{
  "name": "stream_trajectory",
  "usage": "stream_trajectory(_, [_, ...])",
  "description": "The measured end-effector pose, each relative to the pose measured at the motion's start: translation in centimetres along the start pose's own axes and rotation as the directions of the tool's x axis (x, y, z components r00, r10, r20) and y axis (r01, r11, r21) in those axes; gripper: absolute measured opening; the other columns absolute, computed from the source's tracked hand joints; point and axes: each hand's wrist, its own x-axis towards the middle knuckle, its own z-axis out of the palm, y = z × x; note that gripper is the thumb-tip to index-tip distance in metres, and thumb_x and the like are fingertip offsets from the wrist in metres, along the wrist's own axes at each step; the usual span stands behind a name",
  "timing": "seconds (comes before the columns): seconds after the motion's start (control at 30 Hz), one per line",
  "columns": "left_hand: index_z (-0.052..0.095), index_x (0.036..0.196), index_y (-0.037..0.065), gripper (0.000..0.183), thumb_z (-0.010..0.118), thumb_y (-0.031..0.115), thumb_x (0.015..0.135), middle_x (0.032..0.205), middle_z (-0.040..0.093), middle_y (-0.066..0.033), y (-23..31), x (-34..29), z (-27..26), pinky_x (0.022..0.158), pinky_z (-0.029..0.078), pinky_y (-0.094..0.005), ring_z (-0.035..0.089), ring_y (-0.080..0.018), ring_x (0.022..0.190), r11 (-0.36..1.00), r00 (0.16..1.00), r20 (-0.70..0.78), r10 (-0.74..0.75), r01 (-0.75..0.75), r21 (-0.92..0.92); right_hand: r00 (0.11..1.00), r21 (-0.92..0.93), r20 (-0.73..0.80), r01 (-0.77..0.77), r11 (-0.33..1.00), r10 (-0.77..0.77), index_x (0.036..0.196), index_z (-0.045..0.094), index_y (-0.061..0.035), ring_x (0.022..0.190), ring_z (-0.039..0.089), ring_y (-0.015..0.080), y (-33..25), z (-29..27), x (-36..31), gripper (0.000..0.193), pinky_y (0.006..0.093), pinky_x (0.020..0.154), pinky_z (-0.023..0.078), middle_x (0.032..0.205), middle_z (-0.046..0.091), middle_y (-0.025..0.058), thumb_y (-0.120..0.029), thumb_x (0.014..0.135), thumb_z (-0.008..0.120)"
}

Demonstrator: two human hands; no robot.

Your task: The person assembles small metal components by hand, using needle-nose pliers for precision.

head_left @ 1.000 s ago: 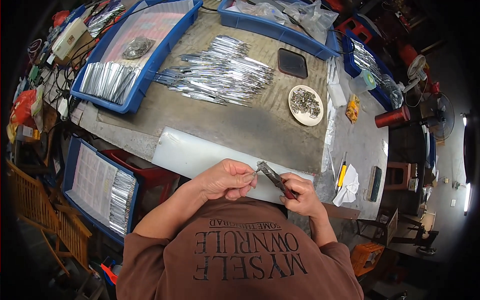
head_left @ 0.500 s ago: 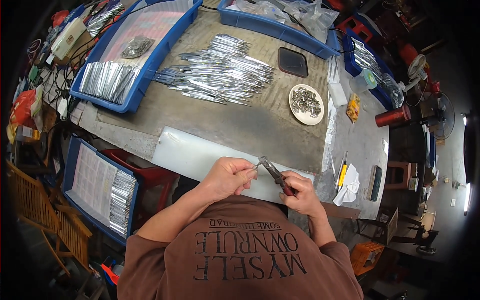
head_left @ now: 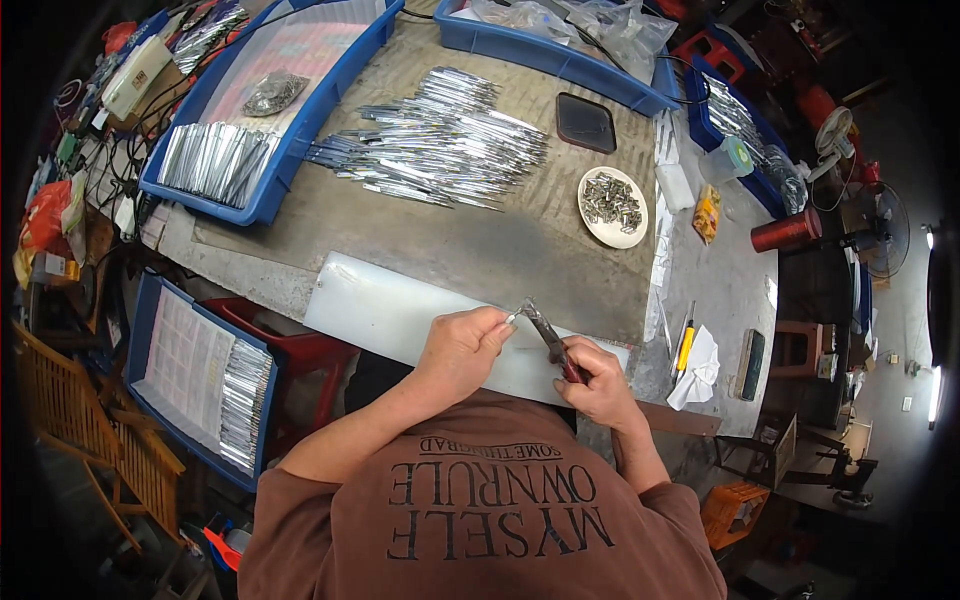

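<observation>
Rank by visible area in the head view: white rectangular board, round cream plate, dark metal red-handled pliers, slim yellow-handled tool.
White board
Cream plate
Pliers, partly hidden by the right hand
Yellow-handled tool

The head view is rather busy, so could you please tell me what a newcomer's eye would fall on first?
Probably the heap of shiny metal strips spread across the worktable. Next, over the white board at the table's near edge, the right hand grips pliers, their tips close to a tiny piece pinched in the left hand. A pale round plate of small metal bits, right of the heap, also stands out.
</observation>
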Motion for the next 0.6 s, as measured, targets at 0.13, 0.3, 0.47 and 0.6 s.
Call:
stream_trajectory(0.13, [0.053,0.080,0.000,0.011,0.052,0.011,0.081,0.055,0.048,-0.0095,-0.2,0.6,0.2,0.049,0.038,-0.0275,0.044,-0.0144,0.049,0.998,1.000,-0.003,-0.027,0.027,-0.058,0.999,0.067,-0.017,-0.039,0.997,0.041,0.071,0.048,0.0022,0.074,0.044,0.0178,-0.3,0.0,-0.1,0.019,0.0259,0.063,0.035,0.083,0.049,0.0100,-0.002,0.058,0.061])
stream_trajectory(0.3, [0.054,0.082,-0.001,0.013,0.050,0.012,0.082,0.055,0.050,-0.0083,-1.0,0.9,0.1,0.050,0.039,-0.0273,0.045,-0.0130,0.050,0.989,0.996,0.001,-0.092,0.091,-0.117,0.996,0.010,-0.085,0.013,1.000,-0.012,0.072,0.047,0.0024,0.069,0.044,0.0183,0.5,-1.3,-0.5,0.020,0.0265,0.060,0.036,0.083,0.048,0.0104,-0.005,0.061,0.062])
stream_trajectory(0.47, [0.054,0.083,-0.001,0.014,0.050,0.012,0.082,0.057,0.051,-0.0087,-1.3,1.0,-0.1,0.051,0.040,-0.0269,0.046,-0.0129,0.051,0.990,0.995,0.024,-0.094,0.096,-0.099,0.968,-0.084,-0.230,-0.123,0.989,0.101,0.069,0.043,0.0015,0.070,0.043,0.0203,1.5,-1.9,-0.3,0.021,0.0281,0.061,0.035,0.079,0.045,0.0095,-0.008,0.061,0.060])
stream_trajectory(0.6, [0.056,0.084,0.000,0.013,0.050,0.012,0.085,0.060,0.050,0.0005,-1.4,0.6,0.0,0.049,0.038,-0.0203,0.044,-0.0049,0.054,0.999,0.999,0.043,-0.031,0.032,-0.015,0.948,-0.496,-0.307,-0.087,0.864,-0.081,0.074,0.048,0.0019,0.075,0.045,0.0336,2.7,-1.6,0.1,0.020,0.0386,0.066,0.037,0.081,0.047,0.0164,-0.011,0.065,0.060])
